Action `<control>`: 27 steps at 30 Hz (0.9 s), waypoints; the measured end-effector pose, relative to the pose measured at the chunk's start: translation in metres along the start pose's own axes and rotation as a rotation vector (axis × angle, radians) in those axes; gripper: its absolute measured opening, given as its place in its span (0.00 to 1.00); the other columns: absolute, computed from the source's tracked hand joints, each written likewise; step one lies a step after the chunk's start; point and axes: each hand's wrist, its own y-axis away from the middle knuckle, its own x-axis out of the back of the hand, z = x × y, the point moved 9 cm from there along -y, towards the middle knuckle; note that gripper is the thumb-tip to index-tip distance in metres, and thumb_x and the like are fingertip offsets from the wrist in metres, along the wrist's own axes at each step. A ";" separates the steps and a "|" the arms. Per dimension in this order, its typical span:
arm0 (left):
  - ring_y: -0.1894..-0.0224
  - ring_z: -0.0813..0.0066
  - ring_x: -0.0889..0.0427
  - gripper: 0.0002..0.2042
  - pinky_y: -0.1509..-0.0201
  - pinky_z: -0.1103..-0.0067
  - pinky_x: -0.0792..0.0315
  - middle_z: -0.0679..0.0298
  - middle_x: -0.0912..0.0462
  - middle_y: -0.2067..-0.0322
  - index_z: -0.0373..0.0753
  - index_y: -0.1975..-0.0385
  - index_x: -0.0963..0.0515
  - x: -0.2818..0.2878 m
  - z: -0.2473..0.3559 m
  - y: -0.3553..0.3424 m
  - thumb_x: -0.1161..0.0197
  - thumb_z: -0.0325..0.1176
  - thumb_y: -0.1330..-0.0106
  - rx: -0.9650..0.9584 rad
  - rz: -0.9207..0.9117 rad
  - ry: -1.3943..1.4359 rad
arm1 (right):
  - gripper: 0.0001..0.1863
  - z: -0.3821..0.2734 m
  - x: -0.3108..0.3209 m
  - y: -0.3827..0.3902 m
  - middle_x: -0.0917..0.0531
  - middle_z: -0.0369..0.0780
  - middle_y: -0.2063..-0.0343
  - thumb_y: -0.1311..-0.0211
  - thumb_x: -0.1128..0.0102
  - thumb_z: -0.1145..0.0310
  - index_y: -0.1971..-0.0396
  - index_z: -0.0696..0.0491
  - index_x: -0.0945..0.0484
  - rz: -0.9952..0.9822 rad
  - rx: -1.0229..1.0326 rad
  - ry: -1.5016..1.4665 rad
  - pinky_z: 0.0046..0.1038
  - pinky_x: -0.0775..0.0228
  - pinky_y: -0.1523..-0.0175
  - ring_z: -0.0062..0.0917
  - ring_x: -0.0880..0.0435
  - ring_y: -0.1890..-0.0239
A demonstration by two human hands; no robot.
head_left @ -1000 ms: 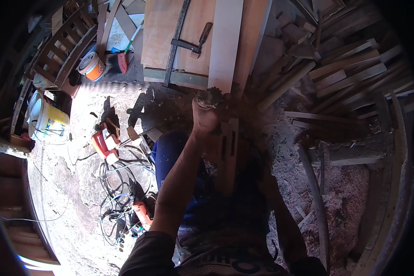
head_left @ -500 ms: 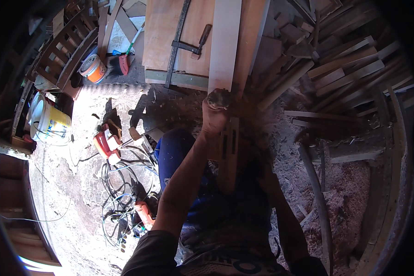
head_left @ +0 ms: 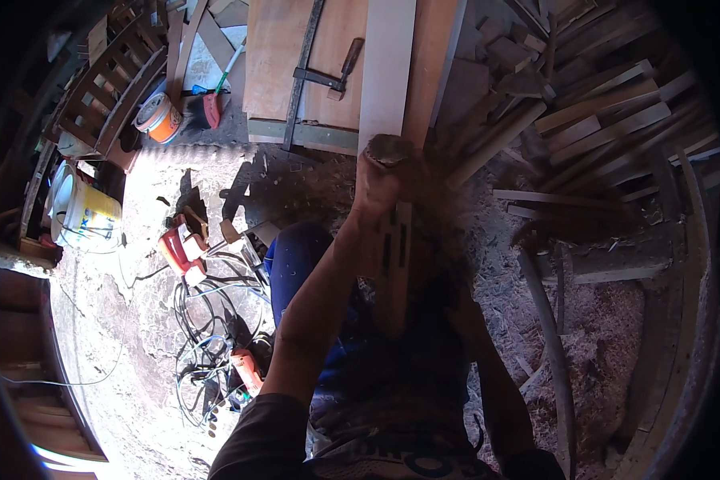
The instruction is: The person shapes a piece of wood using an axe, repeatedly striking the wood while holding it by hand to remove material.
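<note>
My left hand (head_left: 377, 186) is closed around a stubby wooden piece with a rough, rounded end (head_left: 390, 149), held upright over the work. Just below it, a wooden bar with long narrow slots (head_left: 395, 252) points toward my body, between my legs. My right hand (head_left: 461, 310) is low and to the right of the bar, in deep shadow. Its fingers are too dark to make out, and so is anything in them. A long pale board (head_left: 386, 72) runs away from me beyond my left hand.
A bar clamp (head_left: 302, 76) lies on a wide wooden panel (head_left: 272, 48) ahead. Red power tools (head_left: 182, 250) and tangled cables (head_left: 204, 320) lie on the floor at left, near buckets (head_left: 88, 212). Stacked offcuts (head_left: 608, 120) fill the far right; a curved stick (head_left: 550, 344) stands nearer.
My left hand has come up slightly with the wooden piece, whose round end now looks larger. The whole view has shifted a little; my right hand stays low beside the slotted bar.
</note>
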 end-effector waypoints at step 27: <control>0.76 0.88 0.25 0.06 0.73 0.81 0.31 0.73 0.21 0.80 0.39 0.75 0.18 0.003 -0.031 -0.007 0.28 0.32 0.42 0.017 0.086 0.000 | 0.43 0.011 -0.007 -0.006 0.20 0.59 0.50 0.45 0.35 0.61 0.30 0.50 0.46 0.034 0.099 0.051 0.49 0.26 0.43 0.56 0.22 0.46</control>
